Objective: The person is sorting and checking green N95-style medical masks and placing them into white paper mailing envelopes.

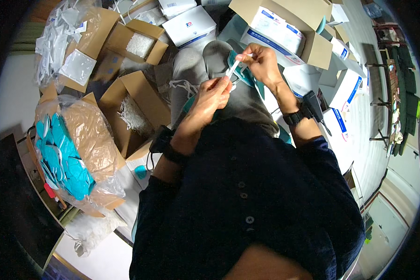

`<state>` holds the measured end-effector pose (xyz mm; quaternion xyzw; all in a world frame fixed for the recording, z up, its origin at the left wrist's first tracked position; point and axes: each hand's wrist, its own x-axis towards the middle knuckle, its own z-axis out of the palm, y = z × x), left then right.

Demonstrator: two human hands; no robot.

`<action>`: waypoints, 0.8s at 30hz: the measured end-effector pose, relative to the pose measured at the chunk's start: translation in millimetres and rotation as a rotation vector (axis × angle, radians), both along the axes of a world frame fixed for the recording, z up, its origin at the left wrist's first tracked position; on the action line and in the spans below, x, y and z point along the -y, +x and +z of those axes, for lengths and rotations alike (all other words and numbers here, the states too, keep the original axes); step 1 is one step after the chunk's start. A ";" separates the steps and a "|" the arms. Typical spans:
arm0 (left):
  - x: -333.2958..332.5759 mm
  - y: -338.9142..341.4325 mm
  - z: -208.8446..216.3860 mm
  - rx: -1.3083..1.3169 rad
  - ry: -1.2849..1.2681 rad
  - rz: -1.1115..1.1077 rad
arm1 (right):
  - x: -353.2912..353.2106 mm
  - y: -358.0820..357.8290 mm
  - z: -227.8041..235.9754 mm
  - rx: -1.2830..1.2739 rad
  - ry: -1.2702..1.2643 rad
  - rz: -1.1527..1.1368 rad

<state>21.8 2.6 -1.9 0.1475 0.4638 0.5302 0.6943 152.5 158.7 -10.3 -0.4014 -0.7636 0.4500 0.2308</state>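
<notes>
Above my lap, my left hand (211, 99) has its fingers closed on the lower end of a narrow white strip (230, 70). My right hand (264, 66) pinches near the strip's upper end, with thumb and forefinger together. Under and beside the right fingers shows a teal, cup-shaped mask (244, 77), partly covered by that hand; whether the strip is joined to it I cannot tell. A bundle of white cords (185, 86) lies over my left leg, left of my left hand. More teal material peeks out from behind the left wrist.
At left, a plastic-lined carton (91, 140) holds many teal mask pieces (63, 156). Beside it stand an open carton (114, 100) with white cords and another with small white pieces (140, 45). White boxes (190, 27) and a large open carton (316, 49) surround my knees.
</notes>
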 end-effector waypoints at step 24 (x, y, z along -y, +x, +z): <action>77.4 -51.9 -46.5 -0.060 0.151 0.229 | 16.4 21.7 23.6 -0.710 -0.812 0.005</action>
